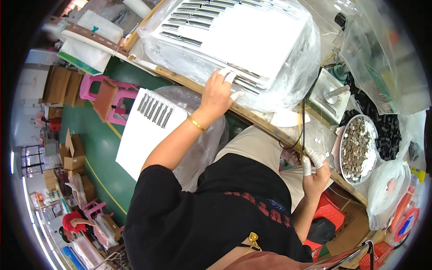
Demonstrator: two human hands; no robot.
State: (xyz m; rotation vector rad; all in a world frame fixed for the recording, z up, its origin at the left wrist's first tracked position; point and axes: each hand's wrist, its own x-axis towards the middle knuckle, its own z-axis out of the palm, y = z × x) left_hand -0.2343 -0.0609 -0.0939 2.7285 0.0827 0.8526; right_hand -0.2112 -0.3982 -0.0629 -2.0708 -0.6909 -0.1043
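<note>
My left hand (219, 92), with white finger covers and a gold bracelet at the wrist, is at the front edge of a white sheet on the bench. Its fingertips touch the ends of shiny metal strips (247, 84), with the thumb apart from the fingers. More silver and dark strips (186, 22) lie in rows on the white sheet (252, 40), which rests on clear plastic. My right hand (316, 175) is raised by the bench edge, thumb and fingers in white covers drawn close together. Whatever lies between them is too small to make out.
To the right stand a metal fixture (330, 96), a clear bowl of small discs (358, 148) and a heap of black parts (388, 135). A black cable (303, 121) hangs over the wooden edge. At left are a white board with dark strips (135, 135) and a pink stool (118, 101).
</note>
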